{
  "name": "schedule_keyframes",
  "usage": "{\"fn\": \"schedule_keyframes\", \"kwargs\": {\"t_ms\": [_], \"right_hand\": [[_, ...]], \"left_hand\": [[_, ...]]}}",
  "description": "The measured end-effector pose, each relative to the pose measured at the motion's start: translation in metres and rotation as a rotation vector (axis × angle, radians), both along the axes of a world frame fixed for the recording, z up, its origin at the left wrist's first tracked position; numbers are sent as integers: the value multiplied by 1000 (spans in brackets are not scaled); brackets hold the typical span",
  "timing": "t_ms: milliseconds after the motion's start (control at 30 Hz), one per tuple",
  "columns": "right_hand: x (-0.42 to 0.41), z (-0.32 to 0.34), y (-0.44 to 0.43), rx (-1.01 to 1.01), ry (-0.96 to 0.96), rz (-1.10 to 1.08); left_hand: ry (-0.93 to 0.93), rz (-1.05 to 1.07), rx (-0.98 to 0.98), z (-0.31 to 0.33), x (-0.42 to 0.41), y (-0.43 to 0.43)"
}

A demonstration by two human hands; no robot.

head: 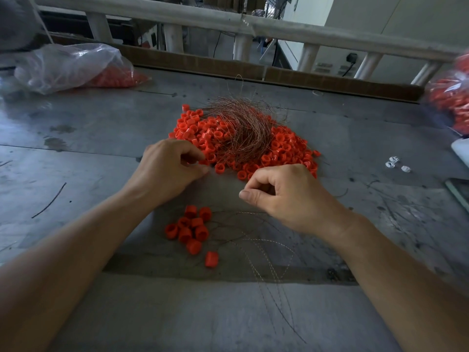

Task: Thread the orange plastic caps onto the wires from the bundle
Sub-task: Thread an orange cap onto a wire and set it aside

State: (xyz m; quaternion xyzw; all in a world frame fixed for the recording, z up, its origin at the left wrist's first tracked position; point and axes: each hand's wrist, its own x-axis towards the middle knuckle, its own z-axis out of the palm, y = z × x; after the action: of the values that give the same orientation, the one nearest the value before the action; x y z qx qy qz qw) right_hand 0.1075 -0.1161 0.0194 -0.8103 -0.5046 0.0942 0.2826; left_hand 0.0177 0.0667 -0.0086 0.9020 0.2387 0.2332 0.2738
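Note:
A heap of orange plastic caps (286, 151) lies in the middle of the grey table (101, 128). A curved bundle of thin copper wires (243, 130) rests on top of the heap. My left hand (167, 171) sits at the heap's near left edge, fingers curled, pinching an orange cap (204, 162). My right hand (286, 196) is at the heap's near right edge, thumb and fingers curled together; whether a wire is pinched in them cannot be made out. Near me lies a small cluster of caps on wires (191, 229), their wire tails (269, 247) trailing right.
A clear plastic bag with orange caps (76, 67) lies at the far left, another bag of caps (454, 97) at the far right edge. Small white bits (396, 165) lie to the right. A cardboard strip (253, 69) and a wooden rail (228, 24) bound the far side.

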Motion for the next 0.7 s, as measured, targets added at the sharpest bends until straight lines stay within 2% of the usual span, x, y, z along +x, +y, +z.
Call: {"fn": "schedule_keyframes", "kwargs": {"t_ms": [300, 400, 500, 700], "right_hand": [[0, 1, -1, -12, -8, -3], [0, 1, -1, -14, -12, -3], [0, 1, -1, -7, -21, -2], [0, 1, -1, -15, -37, 2]], "left_hand": [[-100, 41, -113, 1, 1, -1], [-155, -29, -119, 5, -1, -5], [-127, -111, -80, 4, -1, -8], [-67, -64, 16, 2, 4, -10]]}}
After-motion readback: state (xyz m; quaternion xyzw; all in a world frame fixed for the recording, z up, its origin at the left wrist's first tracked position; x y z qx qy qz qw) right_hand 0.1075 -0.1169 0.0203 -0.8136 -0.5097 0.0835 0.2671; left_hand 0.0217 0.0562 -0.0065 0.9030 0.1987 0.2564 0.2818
